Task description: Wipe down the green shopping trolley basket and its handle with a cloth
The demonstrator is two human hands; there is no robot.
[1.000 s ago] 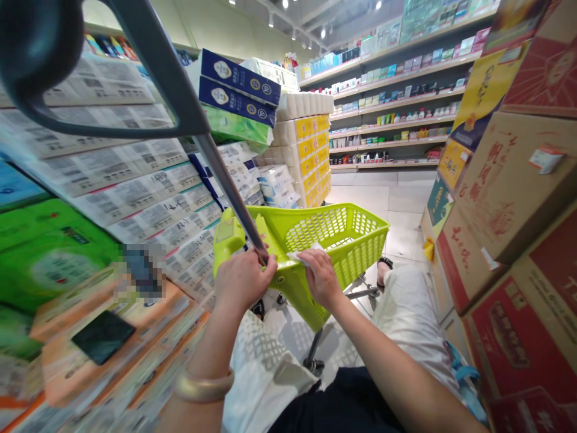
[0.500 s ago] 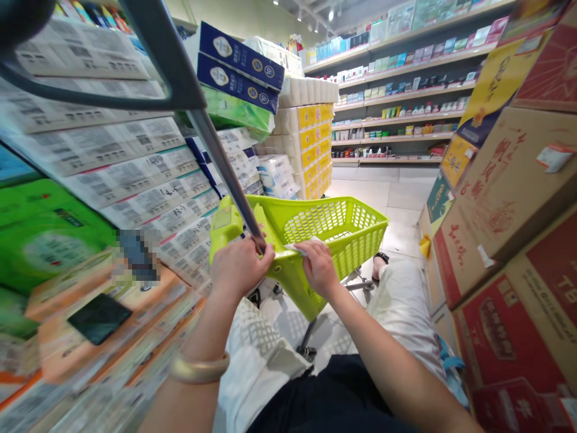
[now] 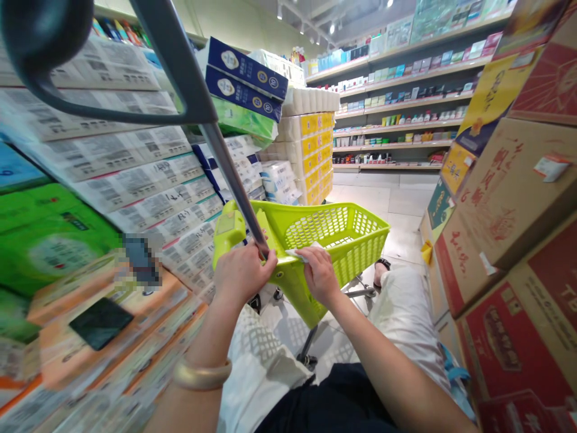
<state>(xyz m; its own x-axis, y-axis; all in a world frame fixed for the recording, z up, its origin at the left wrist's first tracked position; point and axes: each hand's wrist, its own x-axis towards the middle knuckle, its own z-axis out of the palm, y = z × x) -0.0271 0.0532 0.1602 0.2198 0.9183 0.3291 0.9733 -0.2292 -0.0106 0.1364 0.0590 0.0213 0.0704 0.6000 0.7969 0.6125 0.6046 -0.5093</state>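
- Lime-green plastic basket cart [image 3: 295,288], sides patterned with rows of holes
- Crumpled, thin white sheet [image 3: 295,253]
- Straight silver-grey metal pole [image 3: 235,186]
- Curved dark-grey plastic handle [image 3: 178,63]
- Round gold-coloured bangle [image 3: 201,374]
- Loose white trousers [image 3: 401,300], grey lattice shadow on one leg

Basket [image 3: 360,254] left of cartons [image 3: 509,192]

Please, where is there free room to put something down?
Bare white floor tiles show beyond the lime-green perforated plastic basket, left of the stacked brown cardboard cartons. The basket's visible inside is bare too. Crowded: the near rim, where the left hand grips the slanted grey metal pole and the right hand holds a white wipe.
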